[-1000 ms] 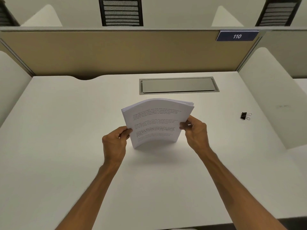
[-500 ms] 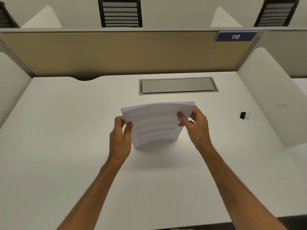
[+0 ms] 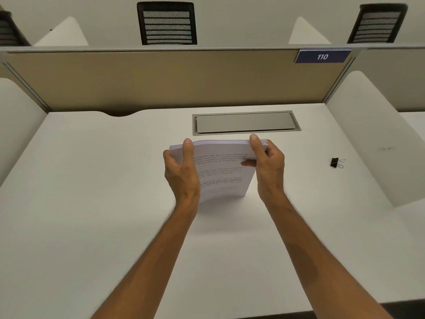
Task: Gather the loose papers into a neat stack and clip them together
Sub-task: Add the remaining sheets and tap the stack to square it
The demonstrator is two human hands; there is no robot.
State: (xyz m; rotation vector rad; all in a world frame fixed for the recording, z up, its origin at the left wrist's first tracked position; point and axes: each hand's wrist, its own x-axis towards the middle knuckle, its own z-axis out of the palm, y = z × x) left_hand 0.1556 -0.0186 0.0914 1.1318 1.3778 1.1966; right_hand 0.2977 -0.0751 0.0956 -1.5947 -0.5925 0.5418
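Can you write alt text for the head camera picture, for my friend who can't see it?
Two bare hands, the left hand and the right hand, hold a stack of printed papers upright on its bottom edge on a white desk. A black binder clip lies apart, to the right.

Matt white desk [image 3: 92, 203], printed paper stack [image 3: 222, 178], brushed-metal hatch [image 3: 245, 122]
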